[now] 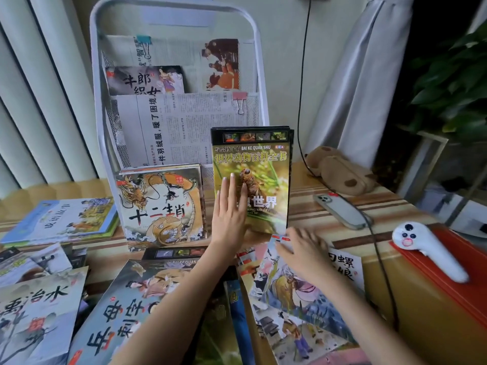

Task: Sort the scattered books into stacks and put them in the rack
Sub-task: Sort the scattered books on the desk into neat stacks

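Left hand (228, 212) presses flat against upright insect book (253, 177).

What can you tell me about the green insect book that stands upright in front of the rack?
The green insect book is a thin stack of glossy books with a black top band of small photos, yellow title and a brown insect on grass. It stands upright on the striped tabletop, at the right of the white rack, beside the dragon book. The left hand presses flat on its cover. The right hand lies apart from it.
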A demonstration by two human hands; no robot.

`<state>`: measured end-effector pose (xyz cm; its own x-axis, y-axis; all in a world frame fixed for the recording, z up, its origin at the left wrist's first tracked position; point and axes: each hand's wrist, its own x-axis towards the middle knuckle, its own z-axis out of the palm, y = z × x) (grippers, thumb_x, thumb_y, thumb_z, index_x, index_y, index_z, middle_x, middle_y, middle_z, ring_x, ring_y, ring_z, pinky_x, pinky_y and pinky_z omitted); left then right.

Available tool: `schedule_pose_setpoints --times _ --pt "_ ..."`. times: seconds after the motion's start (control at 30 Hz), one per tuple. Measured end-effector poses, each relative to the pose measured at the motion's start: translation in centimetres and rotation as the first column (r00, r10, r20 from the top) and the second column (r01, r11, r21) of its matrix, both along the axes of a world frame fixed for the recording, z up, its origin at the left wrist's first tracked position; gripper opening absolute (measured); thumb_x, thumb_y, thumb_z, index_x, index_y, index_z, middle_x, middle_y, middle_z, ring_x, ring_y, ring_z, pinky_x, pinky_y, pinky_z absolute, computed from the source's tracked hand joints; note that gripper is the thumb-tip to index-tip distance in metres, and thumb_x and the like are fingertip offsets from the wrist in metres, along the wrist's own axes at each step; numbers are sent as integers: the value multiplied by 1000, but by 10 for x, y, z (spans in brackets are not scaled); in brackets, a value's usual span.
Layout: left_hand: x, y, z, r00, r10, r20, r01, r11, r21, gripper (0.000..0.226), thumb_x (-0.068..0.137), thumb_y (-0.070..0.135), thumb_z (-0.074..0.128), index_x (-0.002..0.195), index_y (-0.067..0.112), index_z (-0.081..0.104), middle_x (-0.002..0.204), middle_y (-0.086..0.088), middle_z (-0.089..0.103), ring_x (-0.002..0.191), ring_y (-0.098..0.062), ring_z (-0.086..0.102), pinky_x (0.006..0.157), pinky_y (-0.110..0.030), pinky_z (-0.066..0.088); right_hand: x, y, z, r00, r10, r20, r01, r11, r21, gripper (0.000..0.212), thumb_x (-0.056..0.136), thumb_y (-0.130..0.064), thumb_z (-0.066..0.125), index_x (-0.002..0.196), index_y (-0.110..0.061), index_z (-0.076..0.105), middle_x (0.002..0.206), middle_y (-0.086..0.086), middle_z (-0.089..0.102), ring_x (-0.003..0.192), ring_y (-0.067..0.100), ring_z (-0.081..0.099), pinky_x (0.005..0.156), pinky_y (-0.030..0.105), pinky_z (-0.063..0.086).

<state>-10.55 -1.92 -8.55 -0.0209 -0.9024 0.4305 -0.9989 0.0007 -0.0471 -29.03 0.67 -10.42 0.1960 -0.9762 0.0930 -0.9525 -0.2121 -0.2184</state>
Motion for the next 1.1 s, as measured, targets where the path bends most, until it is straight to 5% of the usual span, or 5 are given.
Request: schedule_pose_setpoints --times 0.17,0.57,0.73,0.97,1.1 --pt "-13 8 5 999 -2 -53 3 1000 12 86 90 9 50 149 7 -11 145 -18 -39 134 -35 -35 110 -43 -15 -9 22 1 991 124 48 -121 991 -47 44 94 -56 30 127 -29 40 142 -9 35 132 16 29 109 41 14" --pt "-25 21 32 996 77 48 -85 975 206 89 93 30 54 150 10 -10 155 -19 -22 145 -37 -9 117 -50 14 -18 61 8 972 216 87 -205 971 -124 45 93 -50 34 135 -35 43 136 -12 44 124 13 32 107 35 23" --pt "-13 54 33 966 17 -259 39 977 209 39 93 16 48 131 6 43 134 -17 48 120 -31 48 98 -42 46 -10 51 6 975 221 11 -217 966 -137 46 90 -55 30 125 -31 47 126 -9 46 121 15 33 102 39 26" --pt "6 99 34 674 26 -738 348 870 348 19 89 17 61 101 4 68 85 -13 72 64 -21 69 67 -32 60 2 41 7 961 277 21 -272 953 -136 41 91 -55 32 123 -32 45 122 -9 43 116 15 33 94 36 27" --pt "10 106 38 3 258 -966 482 846 227 28 83 -2 66 110 -2 58 88 -17 70 64 -15 70 56 -22 57 1 42 11 946 296 131 -280 951 -127 39 92 -52 32 123 -32 45 123 -8 46 117 15 36 96 35 32"
